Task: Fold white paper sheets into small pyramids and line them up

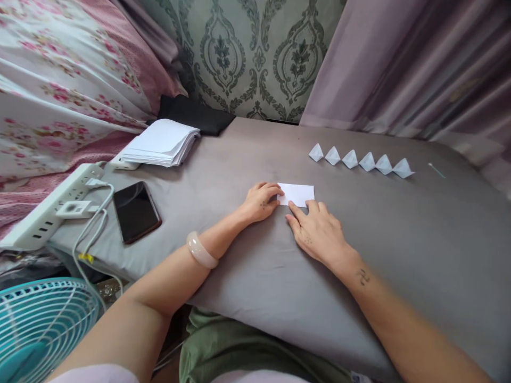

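A small white rectangle of folded paper [297,194] lies flat on the grey cloth surface. My left hand [261,202] is at its left end, the fingers curled over the edge and the thumb close by, holding it in place. From the near side, my right hand [319,229] rests with fingers spread, the fingertips touching the paper's lower edge and the thumb apart on the cloth. Beyond the hands, to the right, several folded white paper shapes with pointed tops [349,159] stand in a slanting row.
A stack of white paper [159,143] lies at the back left, by a black folded item [195,113]. Nearer are a phone [136,213], a power strip [51,207] with white cables, and a turquoise fan [43,324]. A thin pale stick [437,170] lies far right.
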### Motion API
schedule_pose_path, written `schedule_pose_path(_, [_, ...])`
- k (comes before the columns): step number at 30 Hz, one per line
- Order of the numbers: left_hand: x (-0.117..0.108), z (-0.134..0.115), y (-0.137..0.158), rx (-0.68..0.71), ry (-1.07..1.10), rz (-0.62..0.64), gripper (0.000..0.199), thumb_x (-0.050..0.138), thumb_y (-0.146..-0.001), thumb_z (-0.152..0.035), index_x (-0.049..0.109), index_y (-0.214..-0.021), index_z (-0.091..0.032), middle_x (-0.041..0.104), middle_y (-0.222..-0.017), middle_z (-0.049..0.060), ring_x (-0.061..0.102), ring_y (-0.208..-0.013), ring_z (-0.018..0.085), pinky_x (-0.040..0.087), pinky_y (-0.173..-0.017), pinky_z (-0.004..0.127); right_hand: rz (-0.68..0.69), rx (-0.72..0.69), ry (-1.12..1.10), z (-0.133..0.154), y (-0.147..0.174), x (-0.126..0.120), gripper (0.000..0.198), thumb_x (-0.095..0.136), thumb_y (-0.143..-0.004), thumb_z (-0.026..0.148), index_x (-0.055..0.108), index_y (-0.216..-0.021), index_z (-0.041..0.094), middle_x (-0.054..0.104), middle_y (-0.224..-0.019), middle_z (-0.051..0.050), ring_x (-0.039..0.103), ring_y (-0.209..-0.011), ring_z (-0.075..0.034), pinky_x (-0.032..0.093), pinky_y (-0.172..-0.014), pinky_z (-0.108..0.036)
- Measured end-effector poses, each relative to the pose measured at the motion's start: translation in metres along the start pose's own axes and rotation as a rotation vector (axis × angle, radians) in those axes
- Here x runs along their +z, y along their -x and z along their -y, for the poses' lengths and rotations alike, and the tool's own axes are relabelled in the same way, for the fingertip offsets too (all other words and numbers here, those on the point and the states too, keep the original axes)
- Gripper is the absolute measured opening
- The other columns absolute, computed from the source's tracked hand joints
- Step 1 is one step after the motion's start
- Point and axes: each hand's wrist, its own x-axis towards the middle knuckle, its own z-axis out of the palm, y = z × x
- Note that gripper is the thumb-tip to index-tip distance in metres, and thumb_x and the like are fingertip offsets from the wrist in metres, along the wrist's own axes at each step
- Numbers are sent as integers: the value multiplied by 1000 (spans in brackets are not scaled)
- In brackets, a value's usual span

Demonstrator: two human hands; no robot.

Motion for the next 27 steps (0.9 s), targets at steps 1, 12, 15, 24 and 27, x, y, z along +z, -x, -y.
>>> schedule_pose_path(1, [0, 0, 0, -1, 2, 6, 28, 54, -83, -16, 64, -108, -24, 59, -130, 2, 44, -127, 25, 33, -110, 45, 4, 7, -3, -2, 2, -1, 50, 30, -98, 44, 51, -137, 22, 55, -114, -16, 50, -101, -28, 42, -75, -36])
schedule_pose_path(12, [3, -3, -1, -164, 31, -63, 36, 61, -76, -23, 58, -112, -16, 46, -126, 14, 44, -123, 28, 37, -107, 44, 16, 212, -38, -30, -3, -4, 38, 35, -98, 36, 67, -89, 17, 62, -99, -10, 57, -97, -23, 39, -65, -32])
schedule_pose_path(15, [1, -4, -1, -165, 63, -60, 35, 61, -76, -22, 58, -110, -17, 46, -124, 13, 44, -122, 27, 36, -107, 44, -47, 256, -107, -36, -8, 4, 27, 46, -94, 39, 62, -87, 18, 62, -97, -9, 57, -96, -24, 38, -65, -31])
schedule_pose_path(24, [2, -4, -1, -184, 57, -70, 34, 62, -76, -23, 57, -109, -17, 47, -124, 12, 43, -121, 28, 36, -105, 48, -150, 362, -407, -48, -17, 22, 47, 57, -84, 43, 50, -123, 17, 58, -116, -13, 57, -101, -27, 43, -75, -36])
schedule_pose_path(27, [3, -4, -1, -199, 56, -62, 31, 62, -76, -23, 60, -106, -17, 44, -129, 14, 40, -125, 30, 34, -107, 48, -116, 320, -447, -51, -18, 25, 44, 54, -85, 43, 54, -123, 19, 57, -118, -13, 56, -105, -27, 43, -82, -37])
